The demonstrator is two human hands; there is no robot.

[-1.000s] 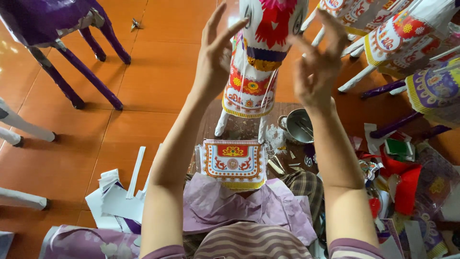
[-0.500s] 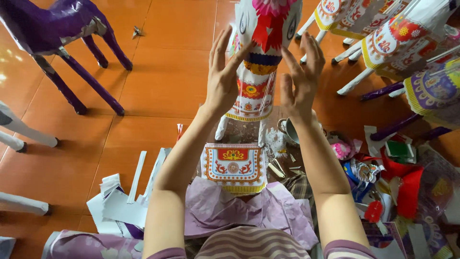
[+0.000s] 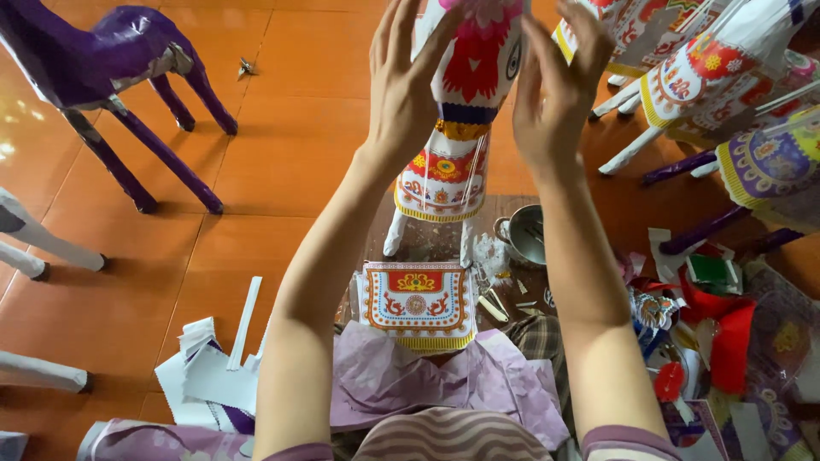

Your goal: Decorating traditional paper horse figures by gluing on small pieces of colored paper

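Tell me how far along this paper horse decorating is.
Done: the horse's chest already wears a patterned bib, and finished decorated horses stand to the right. In hand: the left hand and right hand press on the red and pink flower paper at the horse's neck. Left: a matching patterned panel lies loose below, and the purple horse beside it is plain.

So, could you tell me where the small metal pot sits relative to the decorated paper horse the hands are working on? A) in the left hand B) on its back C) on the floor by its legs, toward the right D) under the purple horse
C: the metal pot stands on the floor just right of the white legs of the decorated paper horse, below the raised right hand.
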